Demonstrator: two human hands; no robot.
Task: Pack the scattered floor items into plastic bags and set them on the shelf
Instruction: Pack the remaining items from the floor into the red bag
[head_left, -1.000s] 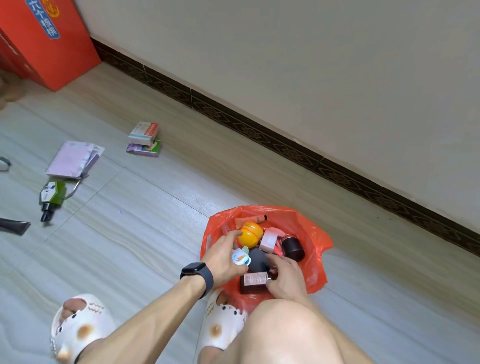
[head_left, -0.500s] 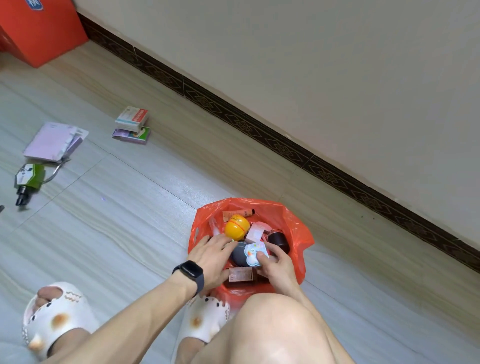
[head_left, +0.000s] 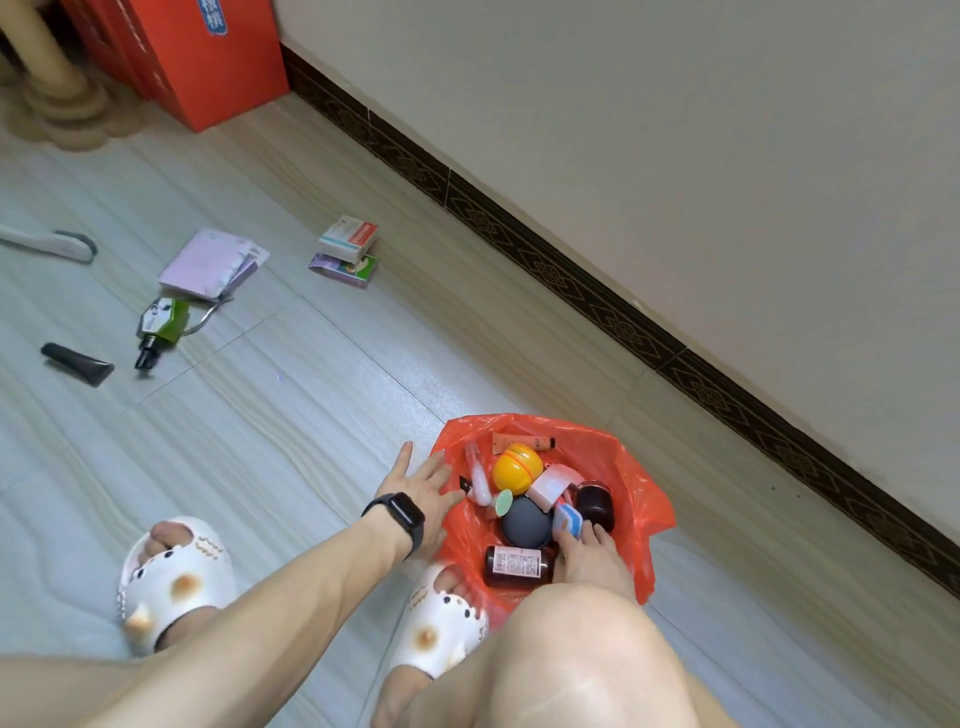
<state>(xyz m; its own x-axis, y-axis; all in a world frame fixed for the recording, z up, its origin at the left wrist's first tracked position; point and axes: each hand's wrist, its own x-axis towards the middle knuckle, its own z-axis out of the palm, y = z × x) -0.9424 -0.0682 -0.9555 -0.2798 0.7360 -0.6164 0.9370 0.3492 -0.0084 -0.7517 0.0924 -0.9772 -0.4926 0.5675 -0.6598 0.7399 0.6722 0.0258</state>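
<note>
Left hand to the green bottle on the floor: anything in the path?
Nothing visible. Only bare floor tiles lie between the left hand and the green bottle. The black tube and purple packets lie on its far side.

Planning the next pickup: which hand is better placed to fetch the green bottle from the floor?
Left. The left hand is open at the red bag's edge, on the green bottle's side; the right hand is down inside the bag.
</note>
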